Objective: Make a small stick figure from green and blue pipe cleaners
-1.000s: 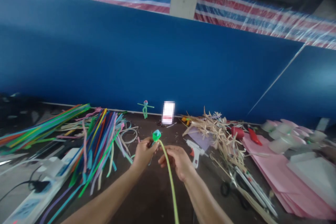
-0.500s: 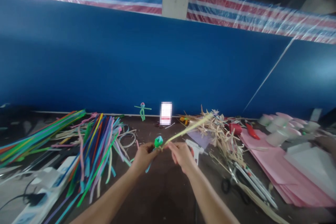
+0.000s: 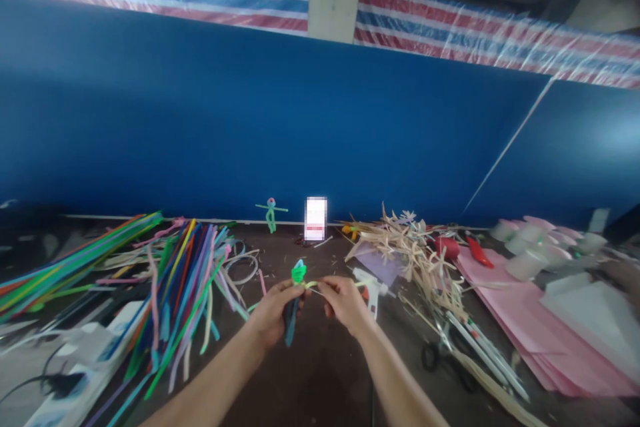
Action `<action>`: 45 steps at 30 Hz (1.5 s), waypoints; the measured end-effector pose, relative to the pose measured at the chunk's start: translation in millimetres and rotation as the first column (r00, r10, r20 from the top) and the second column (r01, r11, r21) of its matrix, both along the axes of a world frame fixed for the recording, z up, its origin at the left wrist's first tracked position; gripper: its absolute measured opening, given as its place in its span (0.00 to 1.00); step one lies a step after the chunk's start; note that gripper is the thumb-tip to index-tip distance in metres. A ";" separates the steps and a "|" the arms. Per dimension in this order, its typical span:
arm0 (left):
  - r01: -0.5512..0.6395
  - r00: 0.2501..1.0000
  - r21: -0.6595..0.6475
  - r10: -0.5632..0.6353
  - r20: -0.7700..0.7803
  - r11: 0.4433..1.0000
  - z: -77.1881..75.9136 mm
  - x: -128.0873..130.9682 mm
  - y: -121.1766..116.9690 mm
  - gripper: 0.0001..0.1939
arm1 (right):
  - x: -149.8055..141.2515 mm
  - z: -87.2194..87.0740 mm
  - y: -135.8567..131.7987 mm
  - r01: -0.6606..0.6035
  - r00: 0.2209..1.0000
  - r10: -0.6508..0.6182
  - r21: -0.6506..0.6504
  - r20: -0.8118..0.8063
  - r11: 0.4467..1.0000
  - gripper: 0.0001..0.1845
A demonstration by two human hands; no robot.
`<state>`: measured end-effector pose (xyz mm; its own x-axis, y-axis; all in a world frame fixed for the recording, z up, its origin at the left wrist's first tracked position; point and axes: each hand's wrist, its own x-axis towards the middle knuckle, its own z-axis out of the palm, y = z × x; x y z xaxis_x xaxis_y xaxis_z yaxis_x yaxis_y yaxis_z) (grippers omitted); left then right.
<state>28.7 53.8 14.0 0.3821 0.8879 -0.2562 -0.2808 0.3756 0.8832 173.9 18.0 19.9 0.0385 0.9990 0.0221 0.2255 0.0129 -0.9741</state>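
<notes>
Near the middle of the dark table, my left hand (image 3: pixel 276 310) is closed on a small pipe-cleaner piece (image 3: pixel 299 273). Its bright green wound top stands above my thumb, and dark blue strands hang below the fingers. My right hand (image 3: pixel 346 301) pinches a pale yellow pipe cleaner (image 3: pixel 311 285) that runs across to the green piece, just below its wound part. Parts of both things are hidden by my fingers. A white glue gun (image 3: pixel 371 285) lies just beyond my right hand.
Coloured pipe cleaners (image 3: pixel 185 280) and a power strip (image 3: pixel 75 373) lie left. A small green figure (image 3: pixel 271 215) and a bright phone-like screen (image 3: pixel 315 219) stand at the back. Straw-coloured pieces (image 3: pixel 415 247), scissors (image 3: pixel 437 350) and pink sheets (image 3: pixel 520 320) lie right.
The yellow pipe cleaner stretched far up to the right before; now it lies low between my hands. The green piece has turned more upright, and its blue strands show more below my left hand.
</notes>
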 end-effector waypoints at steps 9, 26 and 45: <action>-0.151 0.983 0.052 0.144 0.118 0.987 -13.6 7.7 1.6 0.11 | -17.0 2.4 -16.0 0.032 0.751 -0.091 0.102 0.654 0.994 0.12; -0.046 0.948 0.462 0.185 -0.261 0.886 -13.6 1.8 0.8 0.08 | -3.0 7.3 -16.0 -0.389 0.752 0.209 -0.165 -0.625 0.906 0.15; 0.017 0.999 -0.060 -0.015 0.032 0.998 -5.4 1.4 -6.1 0.10 | -2.8 -11.2 -8.6 0.051 0.988 -0.054 -0.029 -0.142 0.998 0.17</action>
<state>30.1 47.7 8.6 0.4049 0.8649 -0.2968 -0.3017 0.4328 0.8495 171.2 9.4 8.7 0.0919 0.9957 -0.0125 0.0836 -0.0202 -0.9963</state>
